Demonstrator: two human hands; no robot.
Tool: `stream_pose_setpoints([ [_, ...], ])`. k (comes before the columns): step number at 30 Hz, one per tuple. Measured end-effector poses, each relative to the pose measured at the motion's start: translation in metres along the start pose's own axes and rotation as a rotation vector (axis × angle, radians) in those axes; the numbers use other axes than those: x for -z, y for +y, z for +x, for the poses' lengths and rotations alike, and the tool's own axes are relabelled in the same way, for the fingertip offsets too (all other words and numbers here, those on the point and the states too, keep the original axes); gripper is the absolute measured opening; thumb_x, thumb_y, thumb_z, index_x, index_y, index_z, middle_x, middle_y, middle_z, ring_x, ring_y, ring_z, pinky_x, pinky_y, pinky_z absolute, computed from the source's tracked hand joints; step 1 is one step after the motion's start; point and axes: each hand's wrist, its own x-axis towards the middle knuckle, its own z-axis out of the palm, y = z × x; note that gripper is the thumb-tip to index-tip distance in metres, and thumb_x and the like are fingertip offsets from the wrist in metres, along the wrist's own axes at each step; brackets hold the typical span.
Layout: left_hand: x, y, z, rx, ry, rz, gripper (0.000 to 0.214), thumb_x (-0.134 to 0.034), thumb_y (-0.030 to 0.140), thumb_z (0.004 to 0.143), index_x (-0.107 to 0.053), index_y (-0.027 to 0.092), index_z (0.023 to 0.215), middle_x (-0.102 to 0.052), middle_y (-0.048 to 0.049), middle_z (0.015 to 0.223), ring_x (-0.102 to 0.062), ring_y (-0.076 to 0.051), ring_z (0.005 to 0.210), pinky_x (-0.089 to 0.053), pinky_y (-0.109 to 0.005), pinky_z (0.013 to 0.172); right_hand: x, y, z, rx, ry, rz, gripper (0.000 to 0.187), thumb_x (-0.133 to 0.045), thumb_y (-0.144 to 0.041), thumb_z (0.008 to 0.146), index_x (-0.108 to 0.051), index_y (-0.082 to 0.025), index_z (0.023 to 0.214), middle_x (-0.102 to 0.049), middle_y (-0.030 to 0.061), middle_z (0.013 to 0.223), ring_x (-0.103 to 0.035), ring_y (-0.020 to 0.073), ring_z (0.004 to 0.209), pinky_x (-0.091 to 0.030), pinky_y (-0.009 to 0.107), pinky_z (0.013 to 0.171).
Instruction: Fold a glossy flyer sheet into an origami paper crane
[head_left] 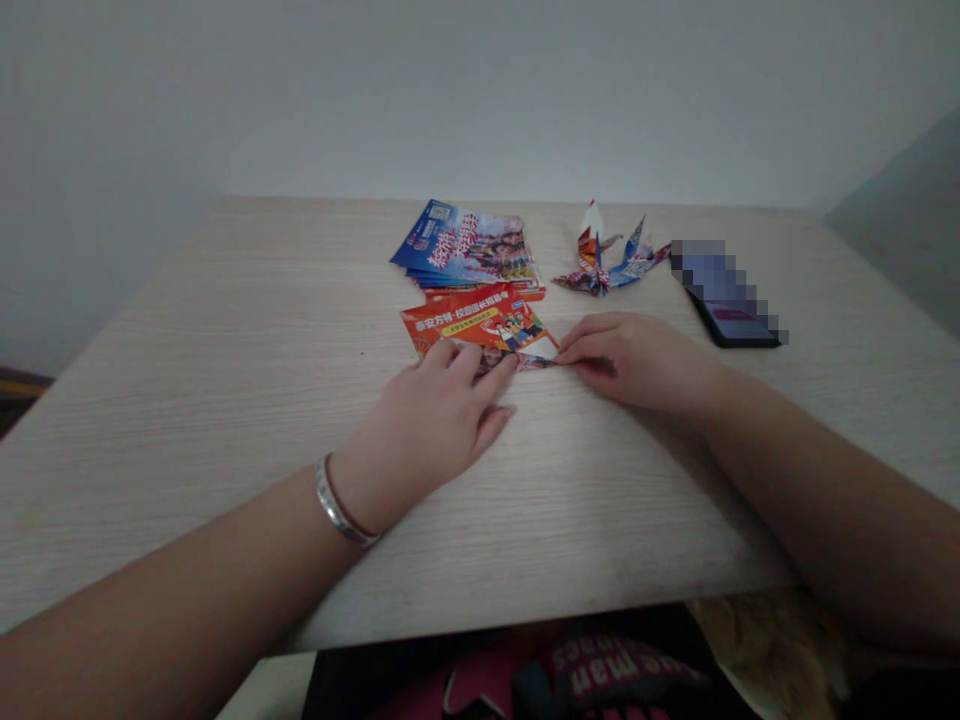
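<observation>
Head view: left hand (pixel 429 420), right hand (pixel 636 360) hold orange Chinese-lettered leaflet (pixel 480 322).

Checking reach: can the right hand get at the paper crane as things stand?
Probably yes: the paper crane lies just beyond the right hand on bare table, nothing between them, though that hand pinches the orange leaflet.

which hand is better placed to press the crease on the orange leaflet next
Probably the right hand: its fingertips pinch the folded corner of the orange leaflet, while the left hand lies flat, holding the sheet down.
</observation>
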Motion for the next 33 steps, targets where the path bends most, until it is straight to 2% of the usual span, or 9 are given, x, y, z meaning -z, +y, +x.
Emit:
stream_pose_setpoints([
  [15,-0.001,0.000,0.000,-0.018,-0.006,0.011,0.052,-0.043,0.043,0.103,-0.051,0.018,0.148,-0.061,-0.0184,0.122,-0.057,-0.037,0.114,-0.056,-0.049,0.089,0.002,0.008,-0.001,0.003,-0.049,0.064,0.021,-0.055,-0.014,0.087,-0.075,-0.018,0.091,-0.077,0.0077,0.104,-0.071,0.0202,0.093,-0.053,0.032,0.085],
  [17,-0.001,0.000,0.000,-0.018,0.000,0.011,0.052,-0.042,0.043,0.104,-0.050,0.018,0.149,-0.061,-0.0189,0.123,-0.057,-0.037,0.114,-0.056,-0.048,0.088,0.003,0.004,-0.001,-0.004,-0.048,0.040,0.021,-0.055,-0.016,0.089,-0.075,-0.018,0.095,-0.076,0.0073,0.101,-0.070,0.0199,0.092,-0.051,0.031,0.082],
  [21,-0.002,0.000,0.000,-0.020,0.001,0.017,0.054,-0.042,0.044,0.104,-0.049,0.016,0.150,-0.060,-0.0197,0.123,-0.056,-0.038,0.114,-0.056,-0.049,0.089,0.001,-0.007,-0.001,0.000,-0.027,-0.098,0.032,-0.056,-0.022,0.093,-0.073,-0.020,0.120,-0.073,0.0090,0.108,-0.067,0.0224,0.096,-0.048,0.032,0.079],
  [26,-0.001,0.003,0.000,-0.019,-0.003,0.020,0.050,-0.044,0.040,0.104,-0.051,0.017,0.148,-0.059,-0.0183,0.124,-0.056,-0.036,0.114,-0.056,-0.048,0.090,-0.002,-0.016,-0.001,-0.020,-0.044,-0.201,0.028,-0.053,-0.024,0.098,-0.077,-0.022,0.113,-0.072,0.0088,0.106,-0.066,0.0222,0.091,-0.044,0.032,0.073],
  [33,0.002,0.003,0.000,0.002,-0.027,0.029,0.050,-0.046,0.040,0.103,-0.053,0.014,0.145,-0.058,-0.0182,0.127,-0.056,-0.036,0.116,-0.057,-0.047,0.092,0.001,-0.021,-0.001,-0.045,-0.076,-0.254,0.030,-0.050,-0.028,0.102,-0.077,-0.023,0.115,-0.072,0.0085,0.106,-0.066,0.0212,0.092,-0.043,0.031,0.071],
])
